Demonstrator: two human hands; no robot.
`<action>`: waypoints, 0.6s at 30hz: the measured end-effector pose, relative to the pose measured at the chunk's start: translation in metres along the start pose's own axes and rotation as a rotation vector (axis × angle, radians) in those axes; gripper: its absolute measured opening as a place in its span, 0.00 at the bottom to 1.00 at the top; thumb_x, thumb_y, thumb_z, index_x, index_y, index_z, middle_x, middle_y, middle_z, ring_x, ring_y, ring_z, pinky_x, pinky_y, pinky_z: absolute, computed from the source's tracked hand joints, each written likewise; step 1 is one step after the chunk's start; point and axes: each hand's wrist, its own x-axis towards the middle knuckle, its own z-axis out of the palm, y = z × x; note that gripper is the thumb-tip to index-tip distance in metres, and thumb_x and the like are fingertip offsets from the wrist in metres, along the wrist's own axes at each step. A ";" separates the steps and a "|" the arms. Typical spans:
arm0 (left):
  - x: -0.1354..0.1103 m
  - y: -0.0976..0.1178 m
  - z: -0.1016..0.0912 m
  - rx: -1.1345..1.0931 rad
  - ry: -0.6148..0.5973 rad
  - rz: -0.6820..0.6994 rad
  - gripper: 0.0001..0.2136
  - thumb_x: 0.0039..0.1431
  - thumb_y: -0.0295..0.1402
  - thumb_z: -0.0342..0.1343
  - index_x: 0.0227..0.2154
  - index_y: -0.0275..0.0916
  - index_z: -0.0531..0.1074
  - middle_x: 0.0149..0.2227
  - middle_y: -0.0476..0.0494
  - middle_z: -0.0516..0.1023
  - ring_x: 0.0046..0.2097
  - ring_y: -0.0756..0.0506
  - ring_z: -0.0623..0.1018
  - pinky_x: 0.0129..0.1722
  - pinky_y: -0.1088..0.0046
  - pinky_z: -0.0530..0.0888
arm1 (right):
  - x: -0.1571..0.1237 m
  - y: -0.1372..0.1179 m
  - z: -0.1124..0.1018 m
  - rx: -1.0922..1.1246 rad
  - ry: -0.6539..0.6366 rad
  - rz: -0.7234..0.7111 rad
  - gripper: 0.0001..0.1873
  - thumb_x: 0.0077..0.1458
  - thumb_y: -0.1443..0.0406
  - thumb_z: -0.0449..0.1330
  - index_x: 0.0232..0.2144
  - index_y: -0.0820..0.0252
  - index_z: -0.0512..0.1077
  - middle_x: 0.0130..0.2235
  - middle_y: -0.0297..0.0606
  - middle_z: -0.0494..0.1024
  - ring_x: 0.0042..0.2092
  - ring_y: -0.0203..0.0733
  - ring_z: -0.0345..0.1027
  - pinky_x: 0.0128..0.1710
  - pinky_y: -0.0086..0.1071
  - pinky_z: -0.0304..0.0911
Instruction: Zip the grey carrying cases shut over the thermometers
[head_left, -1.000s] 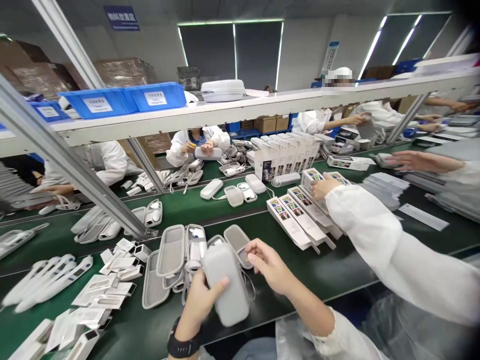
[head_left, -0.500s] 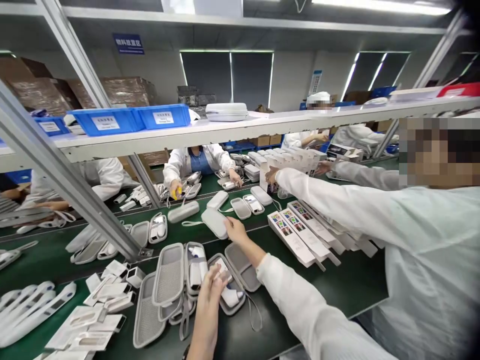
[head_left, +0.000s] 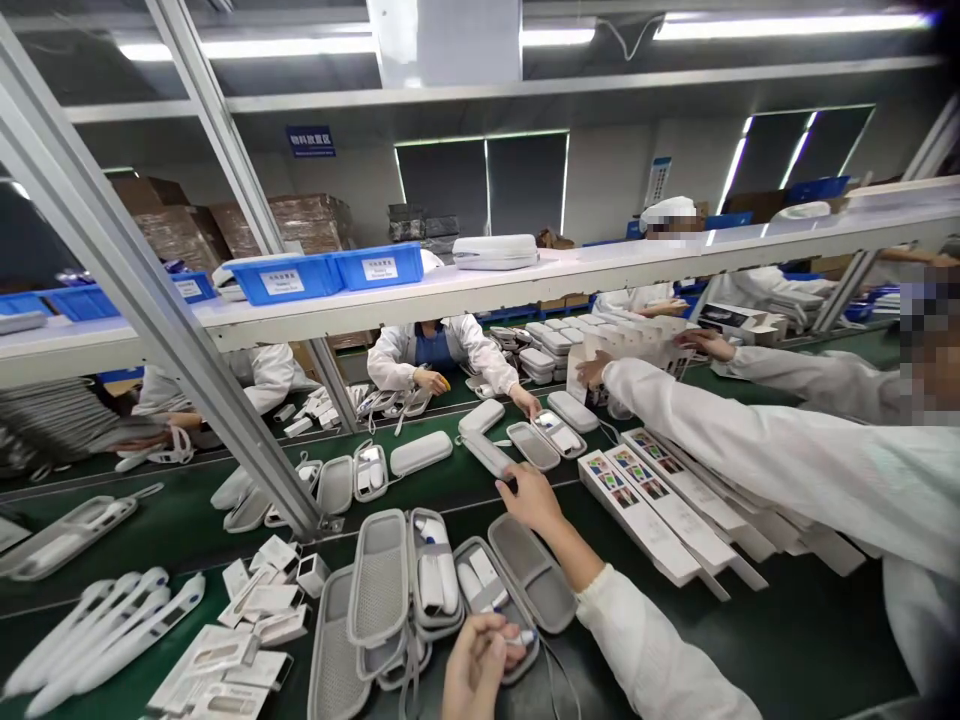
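My left hand [head_left: 475,662] is at the bottom edge, fingers curled on the near end of a white device [head_left: 484,585] that lies in an open grey case [head_left: 534,575]. My right hand [head_left: 529,496] reaches forward across the green belt [head_left: 787,640], and its fingers grip the near end of a closed white case [head_left: 486,453] lying on the far lane. More open cases [head_left: 379,580] holding white devices lie just left of my left hand.
A co-worker's white sleeve [head_left: 750,450] stretches from the right to upright white boxes [head_left: 637,340]. Flat printed boxes [head_left: 652,500] lie fanned under it. White thermometers [head_left: 112,620] and small packets [head_left: 262,600] lie at left. A slanted metal strut [head_left: 150,300] and a shelf with blue bins [head_left: 322,272] cross overhead.
My right hand carried the closed white case from in front of me out to the far lane. My left hand let go of it and dropped onto the open case.
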 end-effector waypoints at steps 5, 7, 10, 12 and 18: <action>-0.008 0.000 -0.007 0.055 0.056 0.008 0.24 0.45 0.55 0.69 0.33 0.39 0.77 0.32 0.39 0.80 0.34 0.41 0.79 0.34 0.68 0.73 | -0.078 0.034 0.003 -0.113 -0.181 0.151 0.19 0.63 0.53 0.56 0.45 0.64 0.71 0.41 0.50 0.77 0.42 0.53 0.73 0.39 0.36 0.59; -0.009 -0.006 -0.012 0.159 0.068 0.007 0.23 0.46 0.56 0.68 0.31 0.39 0.76 0.28 0.44 0.76 0.31 0.44 0.77 0.32 0.71 0.71 | -0.099 0.046 0.001 -0.108 -0.270 0.174 0.14 0.62 0.57 0.57 0.39 0.63 0.71 0.35 0.49 0.77 0.39 0.54 0.74 0.37 0.37 0.59; -0.008 -0.012 -0.021 0.378 0.021 0.039 0.22 0.49 0.56 0.65 0.26 0.40 0.72 0.22 0.52 0.65 0.25 0.48 0.68 0.28 0.73 0.65 | -0.112 0.048 -0.009 -0.055 -0.293 0.116 0.09 0.64 0.62 0.54 0.34 0.61 0.69 0.35 0.46 0.77 0.41 0.50 0.74 0.40 0.35 0.60; -0.008 -0.014 -0.027 0.470 0.015 0.056 0.22 0.53 0.57 0.61 0.24 0.41 0.68 0.21 0.54 0.62 0.24 0.49 0.65 0.27 0.74 0.63 | -0.116 0.041 -0.022 0.079 -0.275 0.099 0.09 0.66 0.61 0.52 0.38 0.60 0.68 0.34 0.41 0.76 0.38 0.45 0.72 0.37 0.33 0.60; -0.015 -0.020 -0.025 0.429 0.007 0.066 0.20 0.60 0.55 0.55 0.27 0.43 0.72 0.23 0.49 0.72 0.25 0.46 0.70 0.29 0.71 0.68 | -0.134 -0.006 -0.084 0.786 -0.261 -0.005 0.21 0.67 0.54 0.54 0.56 0.58 0.67 0.31 0.34 0.76 0.32 0.42 0.70 0.34 0.33 0.64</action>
